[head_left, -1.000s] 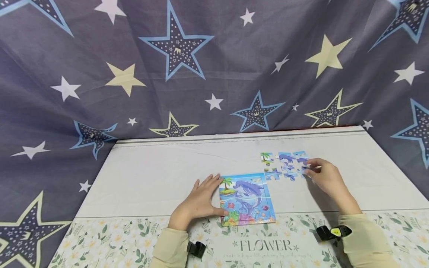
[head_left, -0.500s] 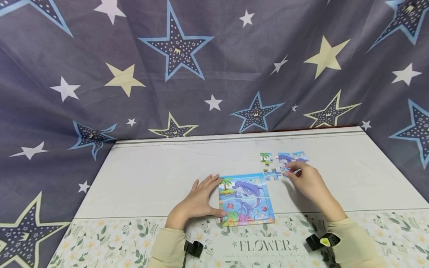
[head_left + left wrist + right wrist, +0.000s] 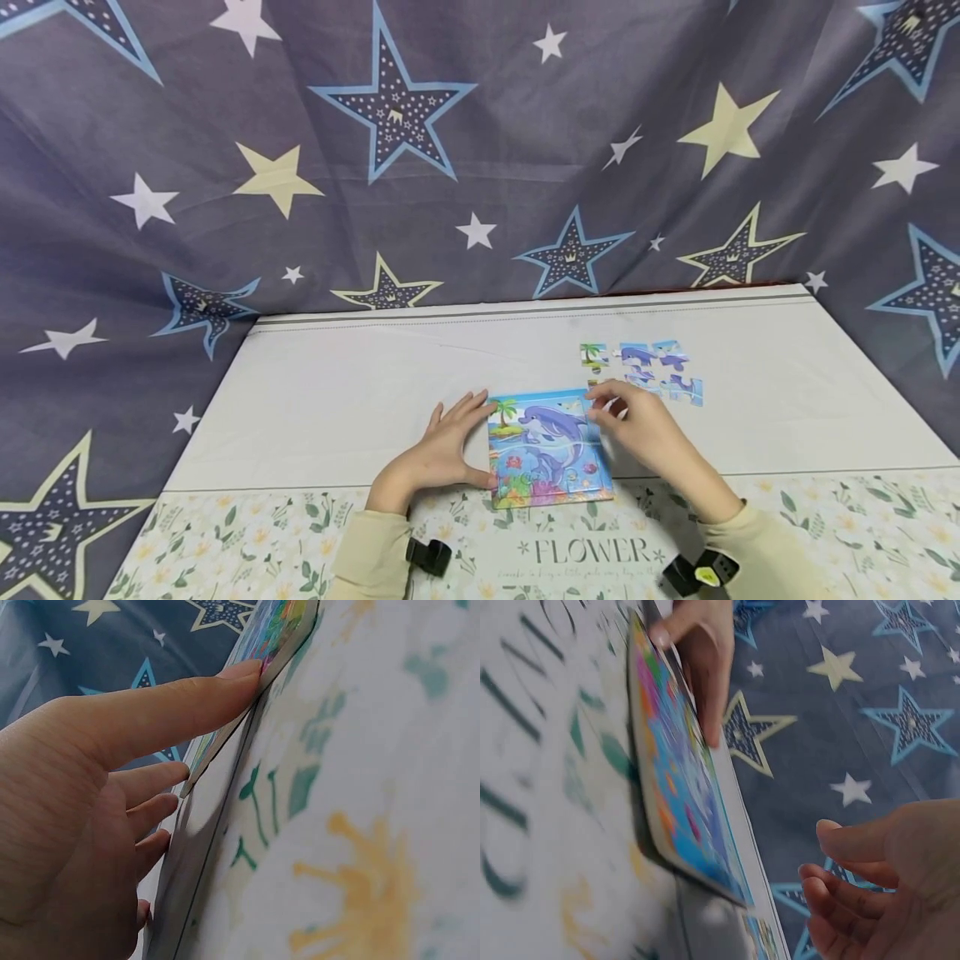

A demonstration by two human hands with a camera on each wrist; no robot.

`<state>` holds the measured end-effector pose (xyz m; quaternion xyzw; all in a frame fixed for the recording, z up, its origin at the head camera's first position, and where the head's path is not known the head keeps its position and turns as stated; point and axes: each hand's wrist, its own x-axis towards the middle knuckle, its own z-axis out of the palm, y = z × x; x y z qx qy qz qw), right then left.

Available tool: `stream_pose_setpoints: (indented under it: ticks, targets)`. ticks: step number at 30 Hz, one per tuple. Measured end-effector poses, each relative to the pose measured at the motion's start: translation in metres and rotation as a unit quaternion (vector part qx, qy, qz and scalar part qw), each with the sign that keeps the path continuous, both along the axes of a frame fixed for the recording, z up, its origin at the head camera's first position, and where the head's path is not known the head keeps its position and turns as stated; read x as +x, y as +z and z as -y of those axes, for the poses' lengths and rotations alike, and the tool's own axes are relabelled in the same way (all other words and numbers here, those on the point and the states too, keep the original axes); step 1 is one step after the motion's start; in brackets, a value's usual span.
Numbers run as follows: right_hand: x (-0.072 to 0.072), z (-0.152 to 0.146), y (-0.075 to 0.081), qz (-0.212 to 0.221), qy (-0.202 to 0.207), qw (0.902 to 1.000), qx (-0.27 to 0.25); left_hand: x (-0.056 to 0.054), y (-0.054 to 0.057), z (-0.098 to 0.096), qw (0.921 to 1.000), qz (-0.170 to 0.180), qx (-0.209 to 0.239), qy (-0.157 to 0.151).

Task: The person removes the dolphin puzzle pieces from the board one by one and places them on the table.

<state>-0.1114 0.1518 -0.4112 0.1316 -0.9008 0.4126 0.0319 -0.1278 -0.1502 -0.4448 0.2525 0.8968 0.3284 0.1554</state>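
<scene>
A square dolphin jigsaw puzzle [image 3: 551, 454] lies in its tray near the table's middle. My left hand [image 3: 435, 454] spans its left side: the thumb [image 3: 232, 682] presses the near left corner and straight fingers touch the left edge further up. At the puzzle's upper right corner is my right hand [image 3: 641, 417], with loosely bent fingers. The right wrist view shows nothing between that thumb [image 3: 847, 840] and the fingers. Behind the right hand lie several loose pieces, among them a palm tree piece [image 3: 593, 355] and a dolphin head piece [image 3: 636, 356]; the hand partly hides the nearer row.
A white cloth [image 3: 360, 400] covers the table, with a flowered strip [image 3: 255, 542] lettered FLOWER along the front. A dark curtain [image 3: 480, 167] printed with stars hangs behind the table. Each wrist wears a black camera strap [image 3: 430, 557].
My right hand has moved left from the rightmost loose pieces, across the nearer row, to the puzzle's upper right corner. The left hand stays on the puzzle's left side.
</scene>
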Motion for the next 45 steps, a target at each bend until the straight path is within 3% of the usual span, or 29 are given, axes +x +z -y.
stream_pose_setpoints:
  ticks: [8, 19, 25, 35, 41, 45]
  targets:
    - [0.013, 0.021, -0.001, 0.041, 0.024, 0.9988, -0.013, 0.000, 0.001, -0.002, 1.0000, 0.002, -0.005, 0.003]
    - [0.028, 0.049, -0.018, 0.069, 0.086, 0.9930, -0.043, 0.000, 0.000, -0.001, 0.9999, 0.010, -0.003, 0.002]
    - [0.034, 0.060, -0.027, 0.077, 0.100, 0.9912, -0.043, 0.000, 0.000, -0.001, 0.9999, 0.010, -0.009, 0.000]
    - [0.036, 0.066, -0.029, 0.062, 0.110, 0.9915, 0.030, -0.001, 0.001, -0.002, 0.9999, 0.008, -0.007, -0.004]
    - [0.034, 0.069, -0.029, 0.036, 0.129, 0.9862, 0.097, -0.001, 0.001, 0.000, 0.9999, 0.003, -0.006, -0.007]
    - [0.033, 0.071, -0.028, 0.041, 0.139, 0.9820, 0.121, -0.001, 0.001, 0.001, 0.9999, 0.004, -0.006, -0.008]
